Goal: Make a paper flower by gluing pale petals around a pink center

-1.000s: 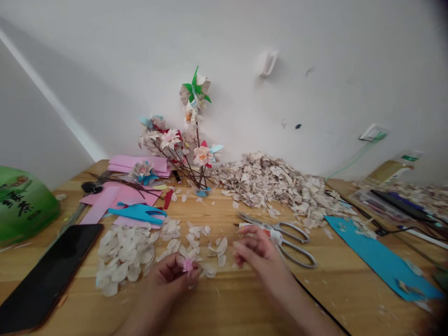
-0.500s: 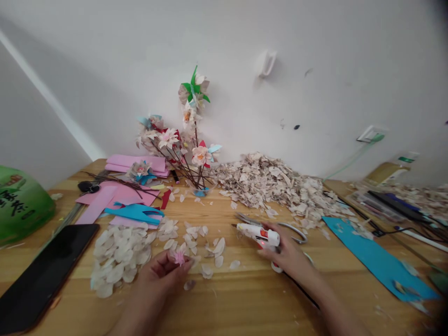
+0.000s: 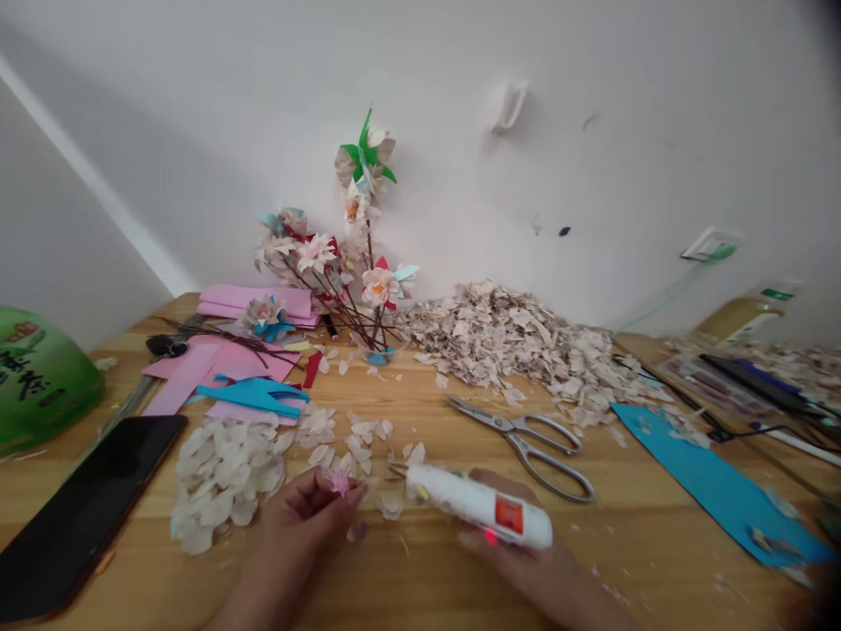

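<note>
A small pink paper flower centre (image 3: pixel 339 479) is pinched between the thumb and fingers of my left hand (image 3: pixel 308 517), with a pale petal beside it. My right hand (image 3: pixel 509 548) is closed around a white glue gun (image 3: pixel 469 501), whose nozzle points left toward the pink piece without touching it. A red light glows on the gun. Loose pale petals (image 3: pixel 358 447) lie just beyond my left hand, and a thick heap of petals (image 3: pixel 227 478) sits to its left. Metal scissors (image 3: pixel 519 431) rest on the table beyond my right hand.
Behind stand finished flowers on twigs (image 3: pixel 374 285) in a small clear holder. A big pile of dried petals (image 3: pixel 512 337) lies along the wall. At the left are a black phone (image 3: pixel 85 517), a green package (image 3: pixel 43 381) and pink paper (image 3: pixel 263 302); blue paper (image 3: pixel 716 486) lies right.
My right hand has brought the glue gun left and nearer to me, toward the pink piece, uncovering the scissors. My left hand has hardly moved.
</note>
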The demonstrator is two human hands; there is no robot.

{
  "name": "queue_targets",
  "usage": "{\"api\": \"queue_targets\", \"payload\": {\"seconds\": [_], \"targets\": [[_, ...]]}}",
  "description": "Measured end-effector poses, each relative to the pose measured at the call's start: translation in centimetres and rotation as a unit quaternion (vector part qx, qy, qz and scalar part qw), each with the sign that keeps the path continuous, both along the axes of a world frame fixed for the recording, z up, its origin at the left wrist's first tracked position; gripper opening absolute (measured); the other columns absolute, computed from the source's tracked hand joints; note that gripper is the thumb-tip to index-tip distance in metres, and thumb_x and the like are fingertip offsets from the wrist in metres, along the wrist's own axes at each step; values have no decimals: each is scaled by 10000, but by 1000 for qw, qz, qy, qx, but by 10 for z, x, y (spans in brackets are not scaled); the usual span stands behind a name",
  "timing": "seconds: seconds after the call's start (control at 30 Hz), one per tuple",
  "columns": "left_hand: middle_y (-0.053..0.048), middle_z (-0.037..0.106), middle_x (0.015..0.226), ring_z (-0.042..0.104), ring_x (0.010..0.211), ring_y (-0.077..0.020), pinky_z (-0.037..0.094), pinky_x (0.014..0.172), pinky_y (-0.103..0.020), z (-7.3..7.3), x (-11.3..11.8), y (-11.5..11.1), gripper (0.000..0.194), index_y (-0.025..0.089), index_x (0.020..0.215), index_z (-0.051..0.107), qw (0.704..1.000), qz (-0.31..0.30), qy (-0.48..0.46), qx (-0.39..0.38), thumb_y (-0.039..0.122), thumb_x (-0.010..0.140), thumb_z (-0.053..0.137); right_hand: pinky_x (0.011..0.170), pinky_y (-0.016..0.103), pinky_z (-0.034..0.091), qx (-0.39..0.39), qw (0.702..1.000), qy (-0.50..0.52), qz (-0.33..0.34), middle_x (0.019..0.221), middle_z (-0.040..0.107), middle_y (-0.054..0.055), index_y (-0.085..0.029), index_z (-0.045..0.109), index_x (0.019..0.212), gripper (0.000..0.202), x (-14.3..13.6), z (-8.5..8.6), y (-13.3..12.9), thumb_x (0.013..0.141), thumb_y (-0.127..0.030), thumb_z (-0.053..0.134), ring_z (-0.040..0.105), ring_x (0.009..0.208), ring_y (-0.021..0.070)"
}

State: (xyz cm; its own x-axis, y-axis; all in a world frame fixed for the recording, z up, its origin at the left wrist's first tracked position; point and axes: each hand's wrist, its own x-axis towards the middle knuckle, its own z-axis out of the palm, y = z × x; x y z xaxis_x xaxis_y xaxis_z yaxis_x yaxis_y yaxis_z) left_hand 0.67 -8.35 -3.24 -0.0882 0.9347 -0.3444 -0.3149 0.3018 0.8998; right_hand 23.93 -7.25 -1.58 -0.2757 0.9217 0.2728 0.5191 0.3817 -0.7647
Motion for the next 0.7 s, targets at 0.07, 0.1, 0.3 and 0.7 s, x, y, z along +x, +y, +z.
{"api": "queue_targets", "payload": {"seconds": [0.07, 0.1, 0.3, 0.7], "targets": [[26, 671, 582, 599, 584, -128, 435, 556, -199, -1, 0, 0, 223, 193, 642, 681, 1000, 1, -4, -3, 355, 541, 796, 481, 252, 438, 28, 998, -25, 60, 566, 589, 5, -214, 549, 613, 359, -9, 4, -4, 758, -541, 518, 556, 506, 166], [25, 669, 583, 604, 591, -134, 441, 563, -206, -2, 0, 0, 232, 194, 654, 685, 1000, 1, -8, -4, 359, 536, 798, 473, 245, 417, 33, 996, -32, 74, 563, 570, -2, -210, 528, 612, 360, -12, 6, -5, 779, -528, 503, 539, 497, 156], [24, 675, 592, 596, 580, -123, 435, 547, -191, 4, -1, -1, 252, 191, 650, 692, 1000, 11, 9, 2, 370, 513, 806, 484, 238, 373, 14, 996, -73, 57, 553, 516, -27, -209, 462, 611, 362, -13, 5, -6, 806, -514, 482, 500, 500, 143], [16, 680, 595, 581, 567, -125, 433, 543, -195, 10, 2, -1, 277, 181, 613, 686, 1000, 15, 19, 2, 386, 477, 815, 511, 245, 370, -19, 996, -72, 44, 568, 489, -37, -219, 437, 619, 284, -9, -1, -8, 785, -424, 542, 489, 523, 152]]}}
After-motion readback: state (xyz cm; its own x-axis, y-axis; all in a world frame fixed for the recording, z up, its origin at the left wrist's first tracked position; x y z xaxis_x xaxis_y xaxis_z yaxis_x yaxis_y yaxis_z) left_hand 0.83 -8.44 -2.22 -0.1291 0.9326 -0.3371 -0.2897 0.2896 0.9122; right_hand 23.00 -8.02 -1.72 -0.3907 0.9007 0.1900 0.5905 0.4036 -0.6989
